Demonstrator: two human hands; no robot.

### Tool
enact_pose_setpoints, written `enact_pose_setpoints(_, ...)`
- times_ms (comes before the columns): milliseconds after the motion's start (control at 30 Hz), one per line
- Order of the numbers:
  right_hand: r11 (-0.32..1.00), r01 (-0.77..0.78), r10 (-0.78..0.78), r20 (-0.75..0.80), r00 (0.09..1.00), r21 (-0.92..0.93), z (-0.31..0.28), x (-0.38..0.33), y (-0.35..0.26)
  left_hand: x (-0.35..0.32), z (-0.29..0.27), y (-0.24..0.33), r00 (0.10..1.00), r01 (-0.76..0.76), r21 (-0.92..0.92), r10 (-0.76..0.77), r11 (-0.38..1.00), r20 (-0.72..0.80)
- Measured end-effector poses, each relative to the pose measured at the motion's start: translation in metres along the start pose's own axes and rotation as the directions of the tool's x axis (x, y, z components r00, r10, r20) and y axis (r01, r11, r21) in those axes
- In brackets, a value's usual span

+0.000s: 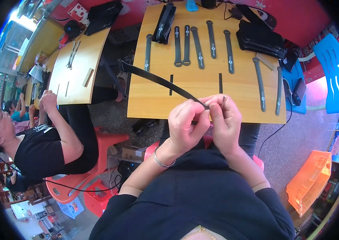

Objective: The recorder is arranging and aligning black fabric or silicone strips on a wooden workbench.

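Pinched between the fingertips of both hands is a long dark strap (159,82), held up over the near edge of the table. Its free length runs up and to the left, beyond the table's left edge. My left hand (187,123) has thumb and forefinger closed on the near end. Right beside it, my right hand (226,126) grips the same end; a small tip shows above its fingers. Several grey straps (198,48) with a ring-like end and light printing lie spread across the wooden table (153,108).
A black bundle of straps (164,24) lies at the back left, with black pouches (259,40) at the back right. Two short dark strips (220,83) are on the tabletop. An orange crate (308,182) stands at right; a co-worker (37,148) sits at left.
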State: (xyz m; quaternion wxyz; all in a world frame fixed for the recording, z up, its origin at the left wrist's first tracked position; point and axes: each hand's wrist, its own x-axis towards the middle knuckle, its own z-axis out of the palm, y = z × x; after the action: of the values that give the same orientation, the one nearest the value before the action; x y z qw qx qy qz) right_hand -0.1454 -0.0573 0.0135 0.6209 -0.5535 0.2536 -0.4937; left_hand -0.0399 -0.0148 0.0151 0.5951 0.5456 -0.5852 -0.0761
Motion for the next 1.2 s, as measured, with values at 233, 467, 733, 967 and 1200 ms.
enact_pose_setpoints(233, 0.983, -0.055, 0.079, -0.133, 0.988, 0.177, -0.039, 0.04, -0.005, -0.007, -0.02, -0.006, 0.963, -0.066, -0.084, 0.086, 0.994, 0.256)
enact_pose_setpoints(467, 0.999, 0.032, -0.026, -0.19, 0.981, 0.027, -0.073, 0.062, -0.023, -0.013, -0.06, -0.024, 0.771, 0.354, -0.356, -0.054, 0.865, 0.635)
enact_pose_setpoints(733, 0.935, 0.156, -0.181, -0.052, 0.982, -0.317, -0.032, 0.035, -0.044, -0.005, -0.025, -0.019, 0.621, 0.755, -0.522, -0.178, 0.398, 0.763)
enact_pose_setpoints(967, 0.881, 0.242, -0.224, 0.091, 0.97, -0.407, -0.028, 0.017, -0.031, 0.001, 0.005, -0.004, 0.608, 0.793, -0.557, -0.248, 0.248, 0.754)
enact_pose_setpoints(1200, 0.951, 0.034, -0.02, 0.047, 0.999, -0.306, -0.033, 0.011, -0.024, -0.009, 0.007, -0.024, 0.751, 0.649, -0.72, -0.361, 0.246, 0.553)
